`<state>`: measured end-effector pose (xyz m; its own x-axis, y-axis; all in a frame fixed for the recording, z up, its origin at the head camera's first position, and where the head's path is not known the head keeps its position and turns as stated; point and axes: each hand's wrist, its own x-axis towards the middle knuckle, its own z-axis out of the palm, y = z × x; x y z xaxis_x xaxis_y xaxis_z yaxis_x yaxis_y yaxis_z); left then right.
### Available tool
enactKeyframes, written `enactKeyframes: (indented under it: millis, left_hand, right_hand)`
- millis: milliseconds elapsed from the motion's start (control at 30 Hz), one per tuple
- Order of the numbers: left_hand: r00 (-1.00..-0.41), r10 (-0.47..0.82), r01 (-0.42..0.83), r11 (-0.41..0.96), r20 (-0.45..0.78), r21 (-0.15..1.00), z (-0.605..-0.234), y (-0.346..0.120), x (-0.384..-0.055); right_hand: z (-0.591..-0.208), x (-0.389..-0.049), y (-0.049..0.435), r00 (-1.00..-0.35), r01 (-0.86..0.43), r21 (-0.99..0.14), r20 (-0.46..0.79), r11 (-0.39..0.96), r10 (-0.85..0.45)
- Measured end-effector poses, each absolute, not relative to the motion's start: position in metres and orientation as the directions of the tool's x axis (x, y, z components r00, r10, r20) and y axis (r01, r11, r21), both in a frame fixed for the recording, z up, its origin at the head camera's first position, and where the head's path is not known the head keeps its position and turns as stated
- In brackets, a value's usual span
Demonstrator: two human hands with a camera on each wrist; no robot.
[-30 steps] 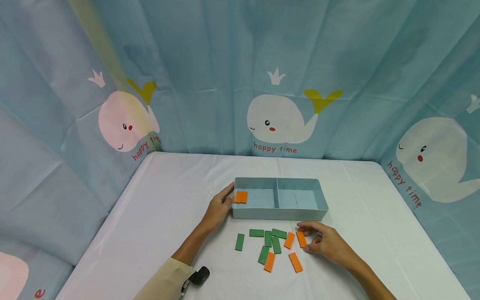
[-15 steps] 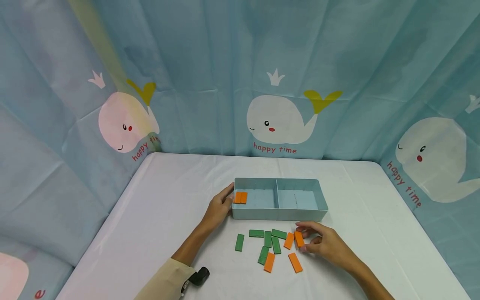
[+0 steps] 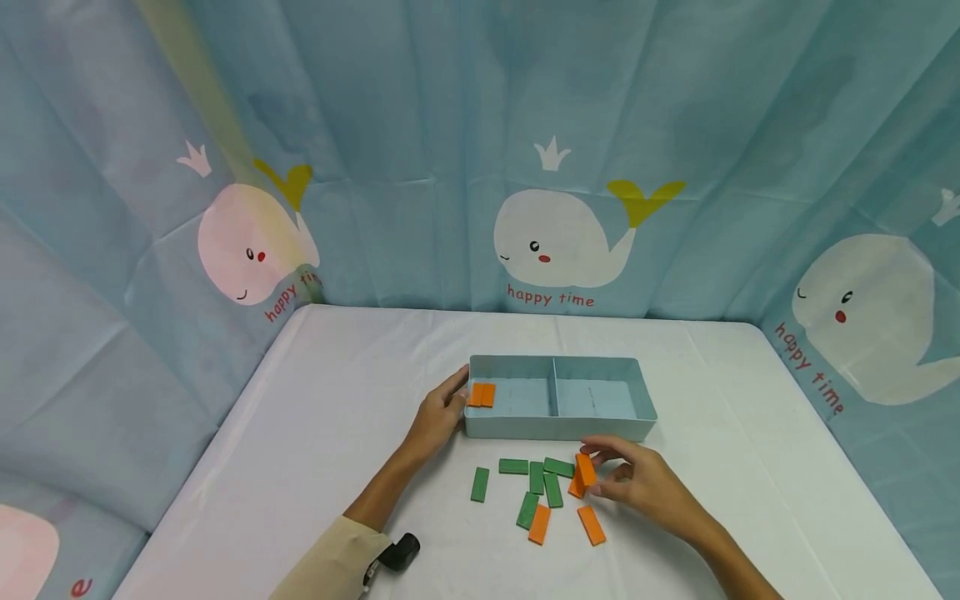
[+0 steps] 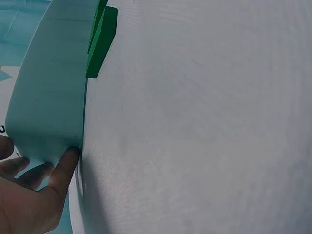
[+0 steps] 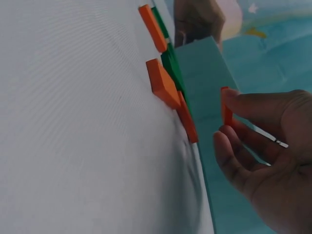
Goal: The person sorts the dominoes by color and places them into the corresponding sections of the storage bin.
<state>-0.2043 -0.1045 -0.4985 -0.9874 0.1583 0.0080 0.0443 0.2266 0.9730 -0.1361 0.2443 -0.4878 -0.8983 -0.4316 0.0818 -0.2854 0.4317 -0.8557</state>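
Note:
My right hand [image 3: 645, 483] pinches an orange rectangular tile [image 3: 587, 469] between thumb and fingertips. The right wrist view shows this tile [image 5: 225, 108] edge-on, lifted off the table. It overlaps another orange tile [image 3: 575, 487] in the head view. My left hand [image 3: 437, 417] rests its fingertips against the left end of a blue-grey two-compartment box [image 3: 555, 428]. In the left wrist view those fingers [image 4: 63, 170] lie against the box's end wall. Two orange tiles [image 3: 482, 395] lie side by side at the left end of the box's left compartment.
Several green tiles [image 3: 536, 478] lie scattered in front of the box. Two more orange tiles lie nearer me, one [image 3: 539, 525] beside a green tile [image 3: 527, 510] and one [image 3: 591, 526] apart. A whale-printed curtain [image 3: 420, 242] stands behind the white table [image 3: 360, 375].
My right hand has picked up the orange tile, tilting it upright and carrying it a little left, over the neighbouring orange tile. My left hand and the box have stayed put.

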Motion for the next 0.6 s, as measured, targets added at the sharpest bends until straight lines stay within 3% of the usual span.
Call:
enactKeyframes:
  millis: [600]
  left_hand:
    - [-0.987,0.159,0.045,0.238,0.007,0.970,-0.499,-0.105,-0.204]
  right_hand:
    - [-0.470,-0.143,0.226,-0.898,-0.353,-0.846,0.185,0.400,-0.400]
